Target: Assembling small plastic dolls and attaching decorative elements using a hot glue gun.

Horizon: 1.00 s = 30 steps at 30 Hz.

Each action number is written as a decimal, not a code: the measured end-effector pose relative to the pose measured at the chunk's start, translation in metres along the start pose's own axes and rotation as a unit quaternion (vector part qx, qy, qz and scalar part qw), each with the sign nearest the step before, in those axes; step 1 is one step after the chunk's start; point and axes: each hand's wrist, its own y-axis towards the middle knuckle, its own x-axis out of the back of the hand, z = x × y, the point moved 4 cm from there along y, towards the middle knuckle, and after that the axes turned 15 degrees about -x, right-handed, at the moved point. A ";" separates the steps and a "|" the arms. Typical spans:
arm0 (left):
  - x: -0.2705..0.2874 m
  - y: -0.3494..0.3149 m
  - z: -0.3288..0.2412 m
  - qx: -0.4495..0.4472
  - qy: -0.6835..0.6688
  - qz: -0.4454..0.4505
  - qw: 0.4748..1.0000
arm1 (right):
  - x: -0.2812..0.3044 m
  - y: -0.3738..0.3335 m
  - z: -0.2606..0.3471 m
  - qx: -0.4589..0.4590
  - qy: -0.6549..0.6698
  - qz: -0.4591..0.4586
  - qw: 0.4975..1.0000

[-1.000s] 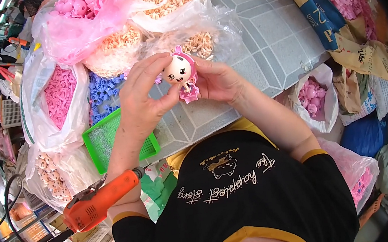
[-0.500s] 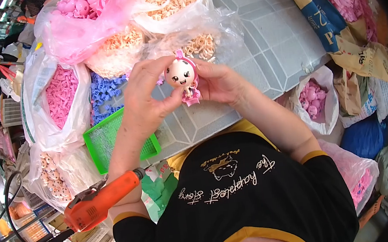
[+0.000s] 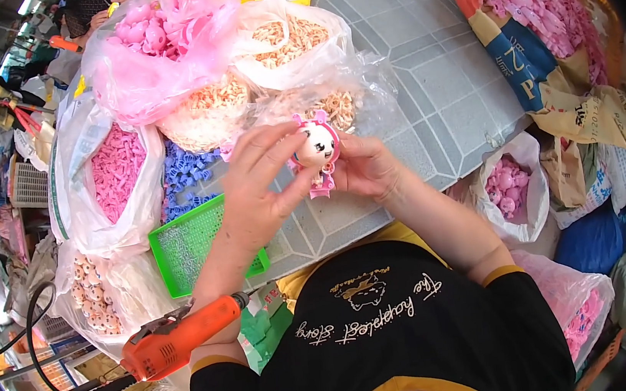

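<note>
A small toy doll [image 3: 317, 147] with a white head, a printed face and pink eared headwear is held upright in front of me, over the near part of the table. Fingers and thumb of my left hand [image 3: 256, 183] close round its head and left side. My right hand [image 3: 368, 167] grips it from the right, some of its fingers hidden behind the doll. Just beyond lies a clear plastic bag of small cream parts [image 3: 339, 107]. A shallow green tray [image 3: 194, 246] with small shiny bits sits by my left forearm.
An orange power screwdriver [image 3: 183, 340] with a black cord hangs by my left arm. Bags of pink parts [image 3: 121, 171], blue parts [image 3: 186, 180] and printed doll heads [image 3: 93, 294] stand left. Pink-filled sacks [image 3: 533, 24] flank the right. Another person's arm [image 3: 87, 9] shows far left.
The view has shifted, bringing yellow items and another person into sight at the far side. The doll's face has turned more to the right, and my left fingers now lie farther over its head.
</note>
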 end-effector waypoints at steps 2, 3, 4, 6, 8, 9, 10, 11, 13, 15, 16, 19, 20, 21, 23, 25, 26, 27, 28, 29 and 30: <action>-0.001 -0.004 0.001 -0.033 0.000 0.002 0.999 | 0.010 0.005 -0.004 0.011 -0.005 0.011 1.000; -0.002 -0.003 0.000 -0.032 0.012 -0.002 0.999 | 0.011 0.001 -0.006 0.003 -0.010 0.020 1.000; -0.002 -0.003 -0.001 -0.026 -0.008 0.002 1.000 | 0.016 -0.001 -0.008 0.010 -0.023 -0.012 1.000; 0.000 -0.001 -0.003 -0.026 -0.032 0.002 0.999 | 0.019 -0.011 -0.003 -0.013 -0.037 -0.033 0.999; 0.000 -0.001 -0.003 -0.026 -0.020 -0.004 0.999 | 0.012 -0.013 -0.008 -0.055 -0.039 -0.010 0.998; -0.002 -0.003 -0.003 -0.024 -0.035 -0.001 0.999 | 0.010 -0.011 -0.010 -0.017 -0.034 -0.044 0.998; -0.002 -0.003 -0.004 -0.024 -0.057 0.003 0.998 | 0.011 -0.013 -0.009 0.027 -0.029 -0.081 0.996; 0.002 -0.004 -0.005 -0.024 -0.048 -0.001 0.999 | 0.012 -0.013 -0.009 0.021 -0.033 -0.074 0.996; 0.002 -0.001 -0.006 -0.026 -0.080 0.028 0.996 | 0.015 -0.014 -0.008 -0.004 -0.035 -0.035 0.999; 0.010 0.003 -0.009 -0.034 -0.053 0.020 0.998 | 0.016 -0.010 -0.008 -0.007 -0.041 -0.042 0.998; 0.015 0.004 -0.009 -0.038 -0.028 0.014 0.999 | 0.015 -0.007 -0.009 -0.013 -0.022 -0.035 0.999; 0.034 0.010 0.005 -0.029 0.037 -0.028 0.999 | 0.010 -0.004 -0.012 -0.011 0.029 -0.031 0.999; 0.035 0.013 0.015 -0.035 0.032 -0.029 0.998 | 0.013 -0.005 -0.011 -0.020 0.036 -0.031 0.999; 0.037 0.016 0.034 -0.017 0.077 -0.049 0.996 | 0.015 -0.006 -0.010 -0.028 0.042 -0.031 0.998; 0.050 0.028 0.070 0.004 0.157 -0.084 0.984 | 0.012 -0.004 -0.008 -0.004 0.012 -0.051 0.999; 0.060 0.044 0.117 0.025 0.176 -0.108 0.978 | 0.010 -0.007 -0.003 -0.009 0.017 -0.050 0.999; 0.061 0.051 0.141 0.047 0.170 -0.113 0.978 | 0.020 -0.008 -0.003 -0.007 0.012 -0.060 0.998; 0.060 0.054 0.166 0.041 0.171 -0.112 0.978 | 0.026 -0.008 -0.004 -0.002 0.011 -0.056 0.998; 0.062 0.055 0.190 0.037 0.199 -0.092 0.975 | 0.028 -0.007 -0.007 -0.016 0.017 -0.055 0.998; 0.071 0.053 0.207 0.035 0.236 -0.073 0.968 | 0.029 -0.002 -0.010 -0.034 0.022 -0.046 0.998; 0.074 0.052 0.221 0.050 0.280 -0.041 0.958 | 0.033 0.001 -0.012 -0.032 0.002 -0.029 0.999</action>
